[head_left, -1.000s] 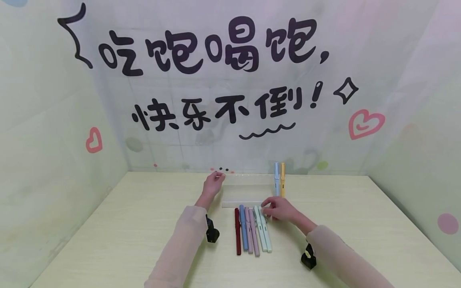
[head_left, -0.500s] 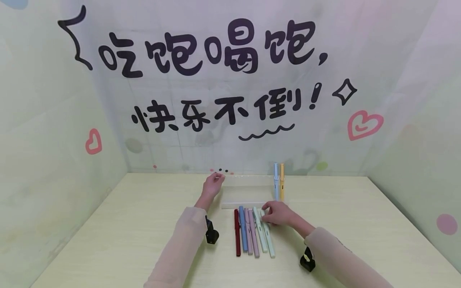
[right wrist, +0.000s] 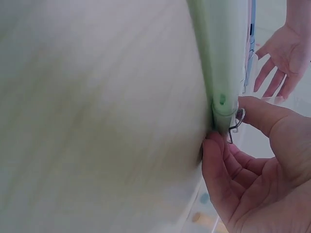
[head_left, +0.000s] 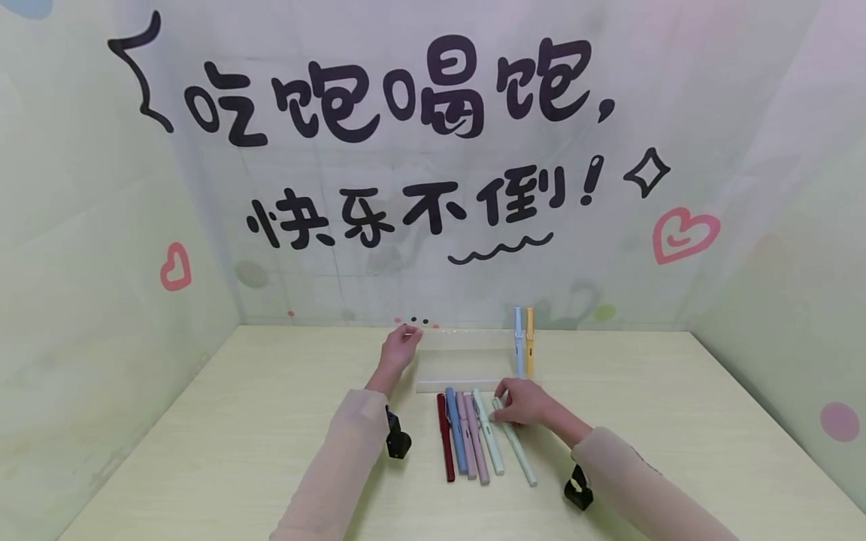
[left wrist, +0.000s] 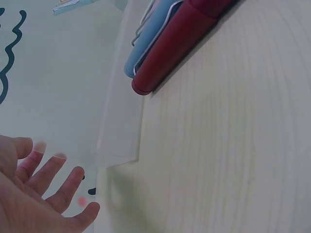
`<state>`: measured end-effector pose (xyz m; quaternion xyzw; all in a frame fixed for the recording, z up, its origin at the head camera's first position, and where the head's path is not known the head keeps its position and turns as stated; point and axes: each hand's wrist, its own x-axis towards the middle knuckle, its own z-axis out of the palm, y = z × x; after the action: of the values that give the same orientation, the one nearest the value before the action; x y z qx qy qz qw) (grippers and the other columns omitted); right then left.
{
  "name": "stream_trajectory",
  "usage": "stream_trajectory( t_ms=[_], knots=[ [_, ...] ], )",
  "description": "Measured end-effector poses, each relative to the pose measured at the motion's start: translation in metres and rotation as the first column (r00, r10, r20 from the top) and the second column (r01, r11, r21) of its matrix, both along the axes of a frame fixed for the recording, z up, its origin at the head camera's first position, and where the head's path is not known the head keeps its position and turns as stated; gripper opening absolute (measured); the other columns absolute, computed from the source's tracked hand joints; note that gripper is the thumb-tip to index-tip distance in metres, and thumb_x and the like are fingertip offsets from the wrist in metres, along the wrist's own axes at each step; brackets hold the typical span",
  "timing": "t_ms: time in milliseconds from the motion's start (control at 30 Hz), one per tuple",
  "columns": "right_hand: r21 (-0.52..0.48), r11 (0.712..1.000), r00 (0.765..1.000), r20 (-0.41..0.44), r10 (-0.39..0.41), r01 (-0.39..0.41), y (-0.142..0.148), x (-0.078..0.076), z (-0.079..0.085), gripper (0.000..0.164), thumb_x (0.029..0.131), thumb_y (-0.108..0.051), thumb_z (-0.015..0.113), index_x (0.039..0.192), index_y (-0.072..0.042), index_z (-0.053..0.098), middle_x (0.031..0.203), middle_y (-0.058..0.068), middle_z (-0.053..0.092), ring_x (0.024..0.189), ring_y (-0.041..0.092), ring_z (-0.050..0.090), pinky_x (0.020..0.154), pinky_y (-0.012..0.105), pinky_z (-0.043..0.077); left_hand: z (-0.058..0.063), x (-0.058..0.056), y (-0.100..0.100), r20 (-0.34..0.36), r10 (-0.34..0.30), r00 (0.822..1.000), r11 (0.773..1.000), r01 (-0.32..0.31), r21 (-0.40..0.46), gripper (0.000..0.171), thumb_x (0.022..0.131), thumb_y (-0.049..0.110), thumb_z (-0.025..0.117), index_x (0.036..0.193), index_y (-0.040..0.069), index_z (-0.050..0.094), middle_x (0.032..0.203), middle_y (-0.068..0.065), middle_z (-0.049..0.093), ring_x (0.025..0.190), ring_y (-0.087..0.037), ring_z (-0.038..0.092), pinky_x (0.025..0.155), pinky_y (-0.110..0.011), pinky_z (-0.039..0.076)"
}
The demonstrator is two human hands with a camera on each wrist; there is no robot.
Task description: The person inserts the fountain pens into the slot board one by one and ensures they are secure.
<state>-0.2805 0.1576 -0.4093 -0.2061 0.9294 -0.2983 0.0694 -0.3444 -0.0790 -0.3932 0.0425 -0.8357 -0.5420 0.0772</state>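
My right hand [head_left: 522, 400] pinches a mint-green pen [head_left: 518, 451] near its clipped cap end, thumb and fingers on either side in the right wrist view. That pen slants away from a row of pens on the table: a second mint pen [head_left: 490, 436], two mauve pens [head_left: 468, 443], a blue pen [head_left: 456, 436] and a dark red pen [head_left: 445, 439]. Behind them stands a clear, shallow box [head_left: 467, 364]. At its left end is my left hand [head_left: 401, 346], fingers spread and loosely bent around the corner, holding no pen.
A light blue pen [head_left: 519, 338] and an orange pen [head_left: 531, 338] stand upright at the box's right end. The pale wooden table [head_left: 271, 421] meets a printed back wall [head_left: 379, 285] just behind the box. Cloth walls rise on both sides.
The outer mint pen's near end has swung to the right, away from the row, with my right hand at its cap. The remaining pens have shifted slightly; my left hand stays put.
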Motion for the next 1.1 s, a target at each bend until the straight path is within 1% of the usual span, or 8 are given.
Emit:
stream_trajectory(
  t_ms=[167, 367, 567, 667, 833, 933, 1100],
  knots=[
    [0.032, 0.999, 1.0, -0.022, -0.003, 0.004, -0.001, 0.0, 0.001, 0.023, 0.072, -0.01, 0.07, 0.086, -0.004, 0.053, 0.058, -0.002, 0.049, 0.043, 0.009, 0.047, 0.043, 0.023, 0.04, -0.001, -0.001, 0.0, 0.002, 0.003, 1.0, 1.0, -0.003, 0.007, 0.025, 0.091, 0.021, 0.049, 0.105, 0.002, 0.057, 0.109, -0.017, 0.057, 0.102, -0.031, 0.051, 0.082, -0.041, 0.042],
    [0.023, 1.0, 0.999, -0.054, -0.007, 0.008, 0.001, 0.002, 0.004, 0.024, 0.072, -0.009, 0.07, 0.089, -0.003, 0.054, 0.06, -0.001, 0.048, 0.044, 0.01, 0.046, 0.045, 0.024, 0.039, -0.001, -0.002, -0.001, 0.001, 0.004, 1.0, 1.0, -0.004, 0.005, 0.026, 0.091, 0.021, 0.048, 0.105, 0.001, 0.056, 0.11, -0.017, 0.057, 0.102, -0.031, 0.051, 0.081, -0.041, 0.042],
    [-0.025, 1.0, 0.998, -0.055, 0.008, -0.009, 0.004, 0.002, 0.01, 0.023, 0.074, -0.006, 0.068, 0.091, -0.002, 0.053, 0.062, 0.0, 0.049, 0.044, 0.011, 0.047, 0.044, 0.025, 0.041, -0.001, -0.002, -0.002, 0.001, 0.003, 1.0, 1.0, -0.003, -0.004, 0.028, 0.091, 0.022, 0.048, 0.107, 0.001, 0.056, 0.111, -0.018, 0.056, 0.103, -0.032, 0.05, 0.083, -0.041, 0.041],
    [-0.072, 0.997, 0.999, -0.054, 0.003, -0.007, 0.005, 0.001, 0.012, 0.024, 0.074, -0.006, 0.068, 0.091, -0.002, 0.052, 0.062, 0.0, 0.05, 0.045, 0.011, 0.048, 0.044, 0.025, 0.042, -0.001, -0.001, -0.002, 0.005, 0.001, 1.0, 1.0, -0.001, -0.007, 0.028, 0.091, 0.022, 0.048, 0.107, 0.001, 0.056, 0.111, -0.019, 0.056, 0.103, -0.032, 0.05, 0.082, -0.041, 0.041],
    [-0.149, 0.989, 0.996, -0.083, -0.034, 0.021, 0.007, -0.002, 0.016, 0.028, 0.074, -0.008, 0.069, 0.094, -0.002, 0.049, 0.063, 0.001, 0.051, 0.048, 0.012, 0.049, 0.047, 0.027, 0.042, -0.001, -0.001, -0.002, 0.002, -0.001, 1.0, 1.0, 0.001, -0.004, 0.028, 0.091, 0.022, 0.048, 0.107, 0.001, 0.056, 0.111, -0.019, 0.056, 0.103, -0.032, 0.05, 0.082, -0.041, 0.041],
    [-0.194, 0.979, 0.993, -0.092, -0.077, 0.058, 0.007, -0.004, 0.018, 0.031, 0.075, -0.01, 0.069, 0.095, -0.002, 0.048, 0.064, 0.002, 0.05, 0.049, 0.012, 0.048, 0.047, 0.027, 0.042, 0.0, -0.001, -0.001, 0.001, -0.001, 1.0, 1.0, 0.001, -0.003, 0.028, 0.091, 0.022, 0.048, 0.107, 0.0, 0.056, 0.111, -0.019, 0.056, 0.103, -0.032, 0.05, 0.082, -0.041, 0.041],
    [-0.276, 0.952, 0.985, -0.072, -0.158, 0.132, 0.008, -0.007, 0.021, 0.033, 0.074, -0.01, 0.07, 0.096, -0.002, 0.047, 0.066, 0.004, 0.049, 0.05, 0.014, 0.046, 0.046, 0.027, 0.041, 0.0, -0.001, -0.001, -0.005, 0.002, 1.0, 1.0, -0.002, -0.007, 0.027, 0.091, 0.022, 0.048, 0.106, 0.0, 0.056, 0.111, -0.018, 0.056, 0.103, -0.032, 0.051, 0.082, -0.041, 0.041]
  ],
)
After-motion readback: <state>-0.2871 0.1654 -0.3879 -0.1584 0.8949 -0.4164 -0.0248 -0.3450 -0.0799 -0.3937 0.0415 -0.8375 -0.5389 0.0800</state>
